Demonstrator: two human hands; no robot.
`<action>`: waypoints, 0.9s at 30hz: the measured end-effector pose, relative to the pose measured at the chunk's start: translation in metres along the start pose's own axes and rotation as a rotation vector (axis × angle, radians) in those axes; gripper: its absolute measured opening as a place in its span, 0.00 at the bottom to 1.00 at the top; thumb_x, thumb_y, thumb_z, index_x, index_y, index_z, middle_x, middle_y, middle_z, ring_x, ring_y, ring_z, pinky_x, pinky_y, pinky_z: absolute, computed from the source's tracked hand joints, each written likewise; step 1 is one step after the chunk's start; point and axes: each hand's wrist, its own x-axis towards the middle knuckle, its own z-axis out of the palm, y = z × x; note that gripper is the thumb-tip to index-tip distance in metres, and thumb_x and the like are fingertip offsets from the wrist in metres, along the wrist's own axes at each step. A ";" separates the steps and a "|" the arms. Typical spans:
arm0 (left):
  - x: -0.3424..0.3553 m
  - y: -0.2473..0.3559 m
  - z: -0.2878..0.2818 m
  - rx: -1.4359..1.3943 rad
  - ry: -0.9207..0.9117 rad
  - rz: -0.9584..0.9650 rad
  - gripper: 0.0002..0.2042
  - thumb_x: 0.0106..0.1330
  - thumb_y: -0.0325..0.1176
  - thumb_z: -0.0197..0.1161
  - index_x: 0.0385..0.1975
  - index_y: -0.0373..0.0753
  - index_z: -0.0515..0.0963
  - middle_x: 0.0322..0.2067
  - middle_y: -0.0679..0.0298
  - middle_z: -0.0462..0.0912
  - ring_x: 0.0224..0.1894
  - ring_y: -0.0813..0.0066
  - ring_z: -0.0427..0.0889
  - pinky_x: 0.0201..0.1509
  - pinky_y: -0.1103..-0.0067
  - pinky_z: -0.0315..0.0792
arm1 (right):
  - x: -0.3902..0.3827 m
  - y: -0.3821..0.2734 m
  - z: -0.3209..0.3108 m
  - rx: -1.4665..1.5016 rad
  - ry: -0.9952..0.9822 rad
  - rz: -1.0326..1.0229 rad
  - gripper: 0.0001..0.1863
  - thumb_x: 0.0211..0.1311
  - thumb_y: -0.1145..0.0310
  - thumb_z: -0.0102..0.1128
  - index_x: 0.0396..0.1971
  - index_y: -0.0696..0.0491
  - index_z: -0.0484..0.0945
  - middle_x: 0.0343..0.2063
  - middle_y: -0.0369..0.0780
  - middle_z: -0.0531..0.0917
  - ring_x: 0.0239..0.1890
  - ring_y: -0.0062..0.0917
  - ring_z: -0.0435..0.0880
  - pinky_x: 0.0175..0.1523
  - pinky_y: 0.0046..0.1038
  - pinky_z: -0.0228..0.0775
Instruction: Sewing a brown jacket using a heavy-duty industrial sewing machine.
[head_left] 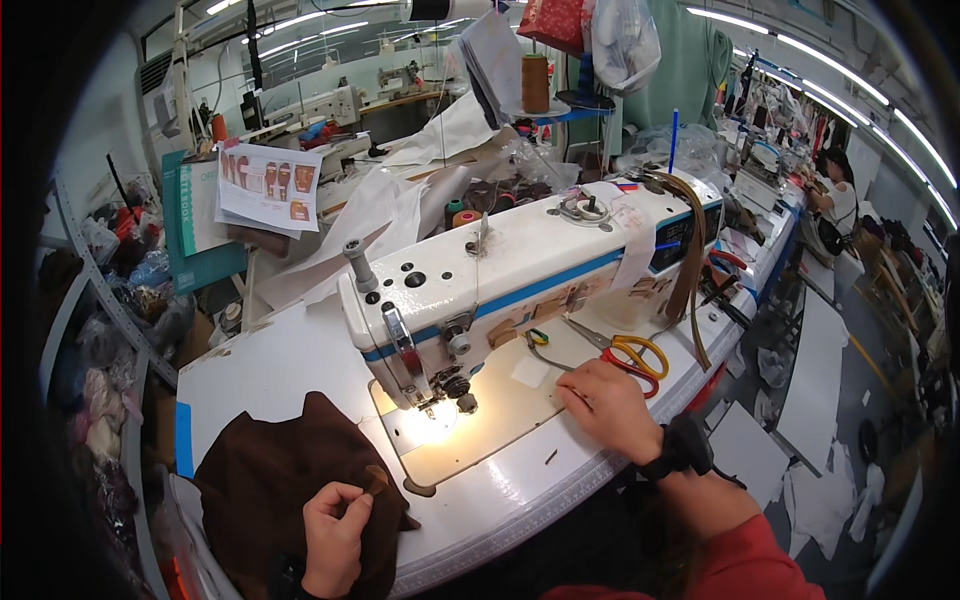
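My left hand [330,540] is closed in a pinch on the edge of a dark brown fabric piece [260,480], where a small tan piece [377,478] shows at the fingertips. The fabric lies left of a lit white sewing machine [500,275]. My right hand [610,410] is over the machine bed [470,450], its fingers curled around a slim tool too small to make out clearly. Beside it are scissors with red and yellow handles [640,365] and a small metal tool with a yellow-green loop [538,338].
Printed sheets [265,185] stand at the back left, thread spools [465,217] behind the machine. Brown strips [700,300] drape over its right end. Bagged materials [100,350] fill a left rack. A co-worker [835,200] is farther along the row at right.
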 end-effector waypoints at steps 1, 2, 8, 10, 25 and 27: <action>0.002 -0.003 0.001 -0.012 -0.012 0.037 0.02 0.68 0.21 0.66 0.33 0.34 0.82 0.29 0.74 0.81 0.32 0.89 0.75 0.38 0.86 0.68 | 0.004 -0.004 0.003 -0.027 -0.016 -0.047 0.10 0.63 0.67 0.69 0.41 0.56 0.86 0.40 0.46 0.86 0.42 0.42 0.85 0.48 0.38 0.79; 0.002 -0.006 0.001 -0.021 -0.019 0.073 0.01 0.68 0.21 0.67 0.34 0.33 0.83 0.28 0.74 0.81 0.31 0.90 0.73 0.36 0.86 0.67 | 0.009 -0.008 0.008 -0.049 -0.033 -0.096 0.12 0.62 0.66 0.70 0.42 0.57 0.85 0.43 0.46 0.86 0.46 0.43 0.84 0.51 0.39 0.78; -0.011 -0.001 0.001 0.025 -0.027 0.065 0.02 0.69 0.24 0.69 0.34 0.34 0.83 0.30 0.74 0.83 0.33 0.91 0.75 0.36 0.87 0.68 | 0.030 -0.010 0.025 -0.274 -0.062 -0.266 0.11 0.55 0.71 0.71 0.35 0.58 0.81 0.34 0.44 0.85 0.42 0.43 0.81 0.49 0.44 0.72; -0.018 0.006 0.005 0.047 -0.026 0.117 0.03 0.68 0.24 0.69 0.34 0.33 0.83 0.31 0.72 0.83 0.35 0.88 0.77 0.41 0.85 0.71 | 0.029 0.002 0.032 -0.329 -0.035 -0.361 0.08 0.54 0.73 0.69 0.33 0.58 0.81 0.32 0.44 0.85 0.39 0.40 0.82 0.46 0.42 0.73; -0.020 0.005 0.002 0.213 -0.019 0.304 0.03 0.62 0.21 0.70 0.31 0.33 0.83 0.34 0.64 0.85 0.42 0.73 0.81 0.50 0.77 0.74 | -0.036 -0.178 0.058 0.605 -0.153 -0.149 0.07 0.64 0.72 0.70 0.37 0.57 0.81 0.21 0.42 0.82 0.19 0.34 0.84 0.26 0.32 0.74; -0.022 0.005 0.001 0.217 -0.026 0.318 0.03 0.61 0.21 0.70 0.31 0.33 0.83 0.34 0.64 0.85 0.43 0.72 0.82 0.51 0.76 0.75 | -0.034 -0.182 0.065 0.589 -0.103 -0.167 0.07 0.64 0.72 0.70 0.37 0.57 0.81 0.21 0.42 0.82 0.19 0.34 0.83 0.26 0.33 0.74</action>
